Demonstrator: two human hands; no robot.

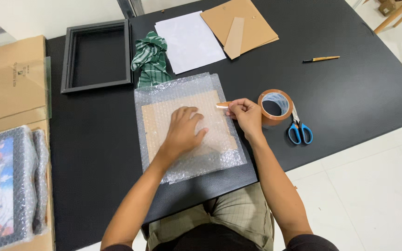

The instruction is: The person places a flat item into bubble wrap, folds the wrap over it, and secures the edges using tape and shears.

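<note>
My left hand (185,128) lies flat, fingers spread, pressing on the bubble-wrapped board (189,128) in the middle of the black counter (350,93) just in front of me. My right hand (245,114) is pinched shut on the loose end of the brown tape (223,105), drawn out over the right edge of the wrap. The tape roll (275,106) sits just beside that hand, with the blue-handled scissors (298,130) touching its right side. Beyond the wrap lie a green striped cloth (150,58), a white paper sheet (189,41) and brown cardboard pieces (240,25). An empty black frame (97,56) rests to the left of the cloth, and a pencil (321,59) lies well apart on the right
</note>
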